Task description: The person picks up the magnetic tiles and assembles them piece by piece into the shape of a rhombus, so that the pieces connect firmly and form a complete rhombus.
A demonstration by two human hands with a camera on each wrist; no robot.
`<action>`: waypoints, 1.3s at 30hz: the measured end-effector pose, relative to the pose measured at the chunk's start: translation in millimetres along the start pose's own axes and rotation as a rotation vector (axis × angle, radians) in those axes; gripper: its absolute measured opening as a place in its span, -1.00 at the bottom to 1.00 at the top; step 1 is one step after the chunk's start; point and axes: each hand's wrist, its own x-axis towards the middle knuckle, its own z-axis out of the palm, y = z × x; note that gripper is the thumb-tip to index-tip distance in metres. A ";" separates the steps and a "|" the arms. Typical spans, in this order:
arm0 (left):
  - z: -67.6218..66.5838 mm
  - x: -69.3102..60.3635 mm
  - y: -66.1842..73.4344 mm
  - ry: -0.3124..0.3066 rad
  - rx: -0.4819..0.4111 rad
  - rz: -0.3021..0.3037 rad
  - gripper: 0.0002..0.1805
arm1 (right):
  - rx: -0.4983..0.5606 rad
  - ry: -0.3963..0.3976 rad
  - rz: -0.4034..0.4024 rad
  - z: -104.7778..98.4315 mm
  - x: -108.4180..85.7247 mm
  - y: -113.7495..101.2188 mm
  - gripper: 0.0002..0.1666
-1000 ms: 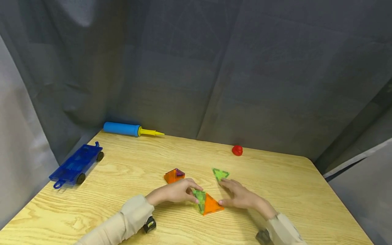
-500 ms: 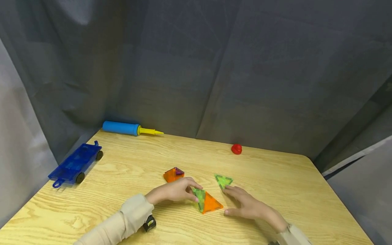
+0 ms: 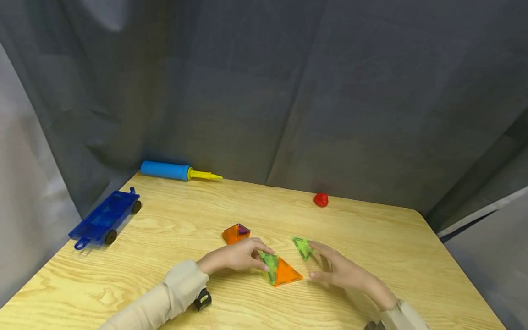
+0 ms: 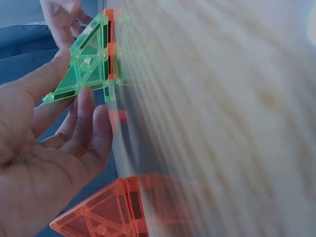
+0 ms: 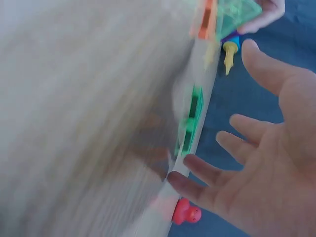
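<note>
My left hand [image 3: 239, 255] pinches a clear green triangular magnetic tile [image 3: 271, 266] between thumb and fingers. That tile stands tilted against a flat orange triangular tile [image 3: 287, 273]; the left wrist view shows the green tile [image 4: 88, 61] raised above the table. To the right, a second green triangular tile [image 3: 302, 247] lies flat. My right hand [image 3: 344, 272] hovers beside it with fingers spread and relaxed. Its fingertips are close to the loose green tile [image 5: 191, 121]; whether they touch it I cannot tell. Behind my left hand sits a small orange and purple tile shape [image 3: 235, 234], partly covered.
On the wooden table [image 3: 185, 206], a blue wheeled toy base [image 3: 105, 218] stands at the left. A blue and yellow hand pump [image 3: 167, 170] lies along the back edge. Farther right is a small red toy [image 3: 321, 200]. A dark grey curtain [image 3: 247, 91] hangs behind.
My right hand has drawn away to the right from the orange tile. The loose green tile has slid toward me and right, turning slightly. My left hand has stayed in place.
</note>
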 end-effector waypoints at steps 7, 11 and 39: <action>-0.4 1.0 -1.0 0.000 0.000 0.000 -0.50 | -0.017 0.098 0.064 -6.0 20.3 9.8 -0.09; -0.1 0.9 -0.3 -0.005 -0.002 -0.001 -0.50 | -0.045 0.118 0.109 -5.7 29.9 11.0 -0.07; 0.3 1.2 0.0 -0.014 -0.010 0.008 -0.50 | -0.073 0.230 0.131 1.4 41.9 14.8 -0.05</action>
